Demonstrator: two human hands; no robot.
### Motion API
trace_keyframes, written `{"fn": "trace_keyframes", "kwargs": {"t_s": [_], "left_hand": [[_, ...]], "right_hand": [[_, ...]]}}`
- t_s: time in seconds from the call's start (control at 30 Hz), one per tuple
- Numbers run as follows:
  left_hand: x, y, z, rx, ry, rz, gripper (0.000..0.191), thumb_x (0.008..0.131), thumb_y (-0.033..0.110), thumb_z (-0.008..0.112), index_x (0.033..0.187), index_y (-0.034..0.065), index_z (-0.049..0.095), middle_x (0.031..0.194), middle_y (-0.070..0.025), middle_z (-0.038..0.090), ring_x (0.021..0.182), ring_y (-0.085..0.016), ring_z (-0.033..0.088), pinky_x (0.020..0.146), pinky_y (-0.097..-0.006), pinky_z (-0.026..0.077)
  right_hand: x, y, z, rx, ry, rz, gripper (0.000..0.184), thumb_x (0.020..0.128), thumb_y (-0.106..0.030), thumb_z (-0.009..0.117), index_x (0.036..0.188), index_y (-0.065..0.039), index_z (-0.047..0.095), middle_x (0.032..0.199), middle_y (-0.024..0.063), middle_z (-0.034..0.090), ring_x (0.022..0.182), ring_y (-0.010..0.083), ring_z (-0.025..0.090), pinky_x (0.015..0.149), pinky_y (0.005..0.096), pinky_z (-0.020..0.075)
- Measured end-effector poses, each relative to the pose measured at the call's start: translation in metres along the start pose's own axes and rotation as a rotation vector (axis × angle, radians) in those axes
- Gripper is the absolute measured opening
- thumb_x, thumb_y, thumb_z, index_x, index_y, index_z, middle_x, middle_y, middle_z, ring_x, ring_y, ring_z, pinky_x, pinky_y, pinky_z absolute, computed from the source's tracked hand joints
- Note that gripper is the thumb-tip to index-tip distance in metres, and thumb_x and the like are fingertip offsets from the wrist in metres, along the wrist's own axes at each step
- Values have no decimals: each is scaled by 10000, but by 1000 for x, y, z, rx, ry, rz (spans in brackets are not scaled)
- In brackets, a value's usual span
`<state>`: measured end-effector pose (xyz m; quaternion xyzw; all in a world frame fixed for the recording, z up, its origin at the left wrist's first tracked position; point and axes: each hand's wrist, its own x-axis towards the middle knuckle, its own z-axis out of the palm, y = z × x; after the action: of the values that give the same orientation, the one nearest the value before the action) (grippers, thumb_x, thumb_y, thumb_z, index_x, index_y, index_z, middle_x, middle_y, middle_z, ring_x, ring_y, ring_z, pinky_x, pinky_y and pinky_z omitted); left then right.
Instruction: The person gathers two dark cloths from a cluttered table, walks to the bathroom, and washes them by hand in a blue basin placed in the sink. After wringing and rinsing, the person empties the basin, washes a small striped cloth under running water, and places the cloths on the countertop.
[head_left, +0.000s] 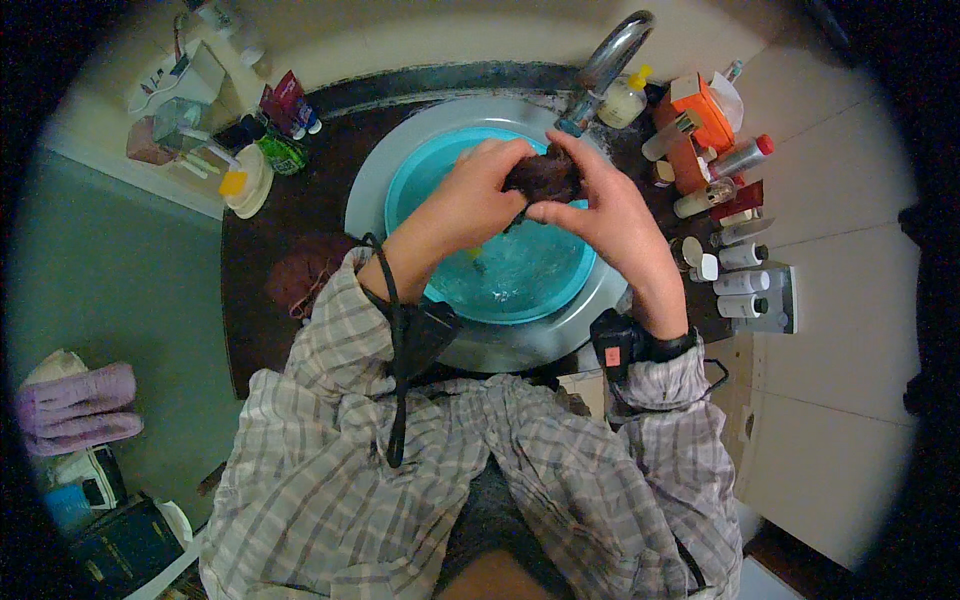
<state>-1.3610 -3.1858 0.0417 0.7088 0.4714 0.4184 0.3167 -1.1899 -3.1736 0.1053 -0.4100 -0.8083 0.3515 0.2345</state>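
Note:
Both hands meet over a turquoise plastic basin (420, 150) that sits in a round washbasin (367, 180). Between them is a bunched dark brown piece, perhaps wet cloth (547, 178); its exact kind is hard to tell. My left hand (484, 180) grips it from the left, fingers curled away from view. From the right, my right hand (600, 195) presses it between thumb and fingers. Rippling clear water (502, 289) lies in the turquoise basin below. Something small and yellowish (474, 253) shows in the water, partly behind my left wrist.
A curved chrome faucet (611, 56) rises behind my right hand, beside a yellow-topped pump bottle (626, 97). Bottles and jars (705, 196) crowd the right counter. Tubes (289, 101), a green bottle (277, 146) and a soap dish (251, 184) stand left. Dark reddish fabric (300, 281) lies near my left sleeve.

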Motion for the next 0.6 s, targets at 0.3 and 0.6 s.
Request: {"fn": "trace_keyframes", "kwargs": {"t_s": [0.3,0.6], "left_hand": [[-24,-10,17,378,-106,-160,241,716,102,492,950,81,549,966,-164,555,997,-391,476,745,-623,354],[-64,-122,80,54,3,-715,412,752,166,529,1148,57,493,972,-191,570,890,-385,540,802,-503,433]], "right_hand": [[-13,16,38,-769,166,105,839,526,-172,794,1273,-260,423,1173,167,455,995,346,517,747,391,476],[-16,151,155,-470,-214,227,567,693,-50,596,1212,-249,488,1040,164,537,884,353,568,736,420,472]]}}
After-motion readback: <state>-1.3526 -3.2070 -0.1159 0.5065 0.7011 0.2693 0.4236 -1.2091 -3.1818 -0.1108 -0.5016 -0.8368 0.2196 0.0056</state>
